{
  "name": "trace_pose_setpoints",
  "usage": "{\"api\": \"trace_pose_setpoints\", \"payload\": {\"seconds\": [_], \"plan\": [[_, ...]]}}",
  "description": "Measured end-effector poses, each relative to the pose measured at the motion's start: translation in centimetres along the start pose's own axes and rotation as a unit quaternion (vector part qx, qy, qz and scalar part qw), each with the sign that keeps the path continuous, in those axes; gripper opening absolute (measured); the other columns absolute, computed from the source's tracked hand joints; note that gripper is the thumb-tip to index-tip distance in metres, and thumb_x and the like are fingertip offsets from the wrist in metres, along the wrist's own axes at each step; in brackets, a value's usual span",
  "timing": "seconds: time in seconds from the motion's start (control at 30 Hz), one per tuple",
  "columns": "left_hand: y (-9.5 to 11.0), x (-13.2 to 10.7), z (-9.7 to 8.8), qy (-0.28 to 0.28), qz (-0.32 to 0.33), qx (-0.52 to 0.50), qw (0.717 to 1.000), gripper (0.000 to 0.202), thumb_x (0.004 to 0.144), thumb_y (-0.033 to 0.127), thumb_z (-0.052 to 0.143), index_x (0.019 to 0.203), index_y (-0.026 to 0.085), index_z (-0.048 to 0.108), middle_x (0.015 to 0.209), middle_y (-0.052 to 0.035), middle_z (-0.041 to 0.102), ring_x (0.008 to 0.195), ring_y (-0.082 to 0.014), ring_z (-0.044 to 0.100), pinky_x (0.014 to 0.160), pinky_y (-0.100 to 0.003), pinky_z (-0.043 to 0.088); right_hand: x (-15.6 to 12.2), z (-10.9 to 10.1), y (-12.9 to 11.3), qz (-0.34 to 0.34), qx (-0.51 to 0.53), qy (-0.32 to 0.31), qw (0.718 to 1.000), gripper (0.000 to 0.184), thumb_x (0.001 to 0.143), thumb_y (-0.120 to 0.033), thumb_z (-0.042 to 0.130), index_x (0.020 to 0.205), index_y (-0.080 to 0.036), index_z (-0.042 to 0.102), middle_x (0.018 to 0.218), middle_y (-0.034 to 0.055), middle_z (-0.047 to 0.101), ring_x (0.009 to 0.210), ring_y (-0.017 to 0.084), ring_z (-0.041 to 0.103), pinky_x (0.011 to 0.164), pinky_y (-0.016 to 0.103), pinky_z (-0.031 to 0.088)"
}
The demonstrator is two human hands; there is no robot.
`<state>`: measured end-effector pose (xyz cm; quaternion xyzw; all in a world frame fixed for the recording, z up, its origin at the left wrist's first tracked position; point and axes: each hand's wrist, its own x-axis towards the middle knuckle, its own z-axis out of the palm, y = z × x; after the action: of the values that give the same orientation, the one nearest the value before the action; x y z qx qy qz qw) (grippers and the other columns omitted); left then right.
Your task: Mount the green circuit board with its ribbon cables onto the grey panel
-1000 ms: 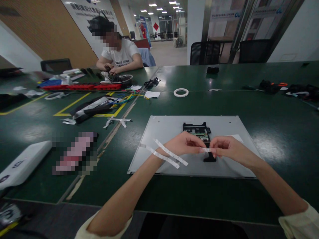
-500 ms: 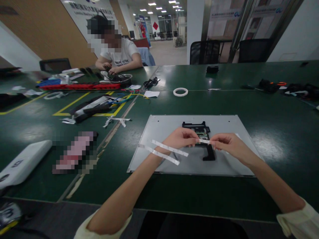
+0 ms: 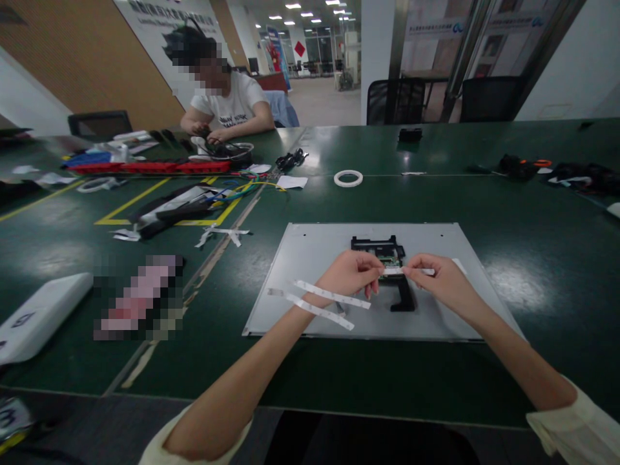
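Note:
Between my two hands a short white strip of tape (image 3: pixel 392 271) is stretched above a black frame with a green circuit board (image 3: pixel 403 294). My left hand (image 3: pixel 349 274) pinches its left end. The fingertips of my right hand (image 3: pixel 431 276) close on the other end. Two longer white tape strips (image 3: pixel 325 312) lie across my left wrist, their ends sticking out on both sides. Beneath everything is a light grey flat panel (image 3: pixel 300 258) on the green table. My fingers partly hide the board.
A roll of white tape (image 3: pixel 348 178) lies beyond the panel. To the left are crumpled tape pieces (image 3: pixel 223 234), a blurred-out pink phone-like object (image 3: pixel 140 300) and a white device (image 3: pixel 46 316). Across the table a person (image 3: pixel 230 106) handles black items near red strips (image 3: pixel 150 167).
My hands stay over the board with the tape between them. More tape shows at my right fingers, and the strips on my left wrist have shifted slightly. The whole view moved a little.

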<state>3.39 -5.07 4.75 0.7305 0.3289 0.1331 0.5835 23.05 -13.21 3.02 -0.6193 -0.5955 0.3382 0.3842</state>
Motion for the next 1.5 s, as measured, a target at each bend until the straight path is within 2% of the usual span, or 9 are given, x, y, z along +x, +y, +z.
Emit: {"api": "trace_pose_setpoints", "payload": {"seconds": [0.1,0.27,0.47,0.67,1.03,1.2,1.33,1.5], "plan": [[0.0,0.0,0.2,0.002,-0.020,-0.003,1.000,0.010,0.082,0.023,0.053,0.082,0.014,0.052,0.058,0.0003,0.062,0.045,-0.0072,0.055,0.038,-0.016,0.034,-0.1,-0.6,0.0,0.028,-0.023,-0.031,0.999,0.027,0.080,-0.042,0.057,0.072,-0.017,0.062,0.061,-0.0009,0.058,0.057,0.011,0.052,0.056,0.023,0.037],[-0.2,-0.2,1.1,-0.027,-0.043,0.016,0.999,0.009,0.081,0.023,0.052,0.076,0.015,0.049,0.056,0.0014,0.061,0.041,-0.0069,0.054,0.038,-0.016,0.036,-0.1,-2.1,0.8,0.106,0.007,-0.145,0.984,0.027,0.080,-0.039,0.056,0.071,-0.015,0.063,0.061,0.0014,0.062,0.055,0.011,0.055,0.055,0.023,0.040],[-0.9,-0.4,3.0,-0.014,-0.033,0.069,0.997,0.004,0.077,0.018,0.048,0.073,0.016,0.049,0.054,0.0030,0.060,0.041,-0.0091,0.056,0.041,-0.018,0.042,0.1,-3.0,1.5,0.090,-0.052,-0.196,0.975,0.021,0.079,-0.033,0.056,0.076,-0.015,0.066,0.065,0.0023,0.066,0.059,0.013,0.058,0.061,0.025,0.044],[-0.7,-0.4,3.4,0.012,-0.058,0.105,0.993,0.006,0.075,0.019,0.049,0.073,0.015,0.053,0.055,0.0030,0.060,0.041,-0.0079,0.055,0.040,-0.016,0.041,0.0,-3.3,1.2,0.099,-0.059,-0.208,0.971,0.023,0.079,-0.035,0.056,0.079,-0.015,0.068,0.066,0.0027,0.066,0.060,0.013,0.059,0.060,0.025,0.044],[-1.0,-0.3,3.1,0.013,-0.035,0.109,0.993,0.008,0.076,0.021,0.048,0.073,0.016,0.054,0.053,0.0033,0.059,0.038,-0.0073,0.051,0.039,-0.017,0.041,-0.1,-3.3,1.2,0.100,-0.044,-0.198,0.974,0.022,0.077,-0.036,0.058,0.076,-0.017,0.069,0.062,0.0025,0.064,0.057,0.013,0.057,0.056,0.024,0.042],[-0.8,-0.4,3.4,0.020,-0.042,0.123,0.991,0.008,0.075,0.021,0.047,0.073,0.016,0.054,0.051,0.0043,0.057,0.035,-0.0069,0.047,0.038,-0.017,0.037,0.0,-3.2,1.5,0.090,-0.079,-0.198,0.973,0.025,0.079,-0.038,0.055,0.076,-0.016,0.068,0.060,0.0020,0.063,0.056,0.013,0.056,0.055,0.024,0.040],[-0.6,-0.4,3.5,0.032,-0.030,0.158,0.986,0.008,0.073,0.020,0.049,0.070,0.016,0.055,0.050,0.0037,0.057,0.039,-0.0077,0.049,0.043,-0.018,0.039,0.1,-3.0,1.9,0.090,-0.095,-0.199,0.971,0.027,0.079,-0.039,0.054,0.078,-0.016,0.068,0.062,0.0025,0.064,0.055,0.014,0.056,0.054,0.025,0.040],[-0.6,-0.2,3.2,0.007,-0.045,0.136,0.990,0.007,0.073,0.021,0.049,0.071,0.016,0.054,0.051,0.0035,0.057,0.039,-0.0089,0.050,0.042,-0.019,0.040,0.1,-2.9,2.0,0.093,-0.085,-0.205,0.971,0.027,0.079,-0.040,0.055,0.077,-0.016,0.069,0.060,0.0024,0.063,0.055,0.014,0.056,0.052,0.025,0.040]]}}
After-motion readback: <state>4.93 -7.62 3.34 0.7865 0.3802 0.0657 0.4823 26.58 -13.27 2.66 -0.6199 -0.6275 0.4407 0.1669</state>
